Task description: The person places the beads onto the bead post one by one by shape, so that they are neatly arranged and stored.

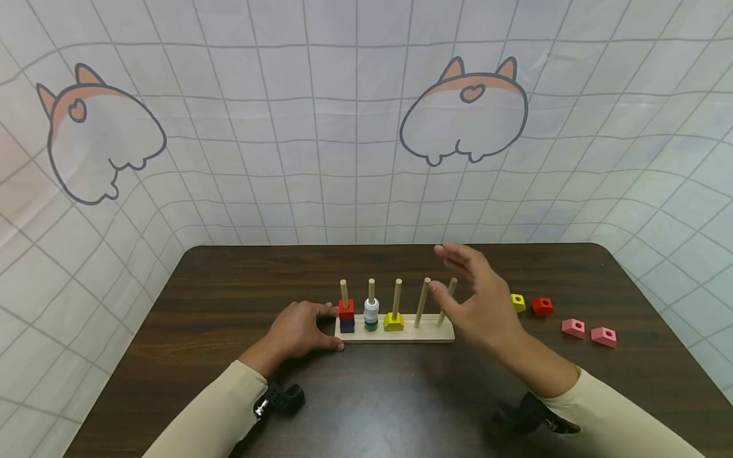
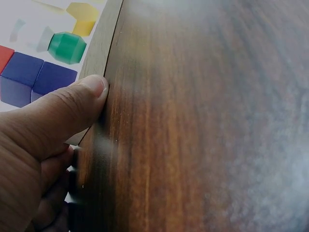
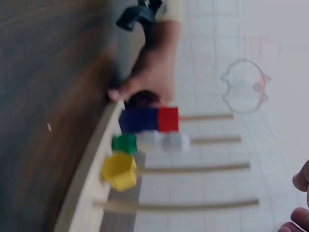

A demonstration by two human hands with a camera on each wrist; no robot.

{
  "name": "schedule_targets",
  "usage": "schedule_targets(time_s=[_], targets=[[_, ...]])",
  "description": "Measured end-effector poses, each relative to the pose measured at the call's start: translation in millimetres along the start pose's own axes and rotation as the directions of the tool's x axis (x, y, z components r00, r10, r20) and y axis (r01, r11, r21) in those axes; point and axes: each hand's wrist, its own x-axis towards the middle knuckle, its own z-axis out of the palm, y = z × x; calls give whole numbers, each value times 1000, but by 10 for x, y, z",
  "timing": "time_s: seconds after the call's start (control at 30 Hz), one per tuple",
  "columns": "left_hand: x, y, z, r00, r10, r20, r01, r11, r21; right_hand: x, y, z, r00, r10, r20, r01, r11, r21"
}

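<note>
The head view looks forward and down over the desk (image 1: 401, 388) from farthest off. The left wrist view looks closely past the left hand (image 2: 43, 125); the right wrist view, tipped sideways, faces left along the peg board (image 3: 84, 203). Both wrist views share the peg board's left end.

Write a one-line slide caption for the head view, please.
The left hand holds a wooden pegboard while the right hand hovers, open, near its two bare pegs.

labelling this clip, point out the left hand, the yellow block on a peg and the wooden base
Left hand (image 1: 298, 329): head view, back of the hand.
Yellow block (image 1: 393, 325): head view, its front.
Wooden base (image 1: 395, 340): head view, along its front edge.
</note>
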Motion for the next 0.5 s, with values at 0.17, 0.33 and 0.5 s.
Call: schedule_targets(time_s=[0.17, 0.33, 0.5], targets=[[-4, -3, 2, 1000, -2, 0, 2, 1000, -3, 28, 137, -213, 999, 35, 2, -35, 999, -5], [-10, 3, -5, 1000, -10, 4, 10, 1000, -5, -34, 329, -378, 998, 52, 46, -50, 998, -40], [-9, 1, -10, 1000, -10, 7, 10, 1000, 1, -135, 565, -514, 993, 93, 77, -81, 987, -141]])
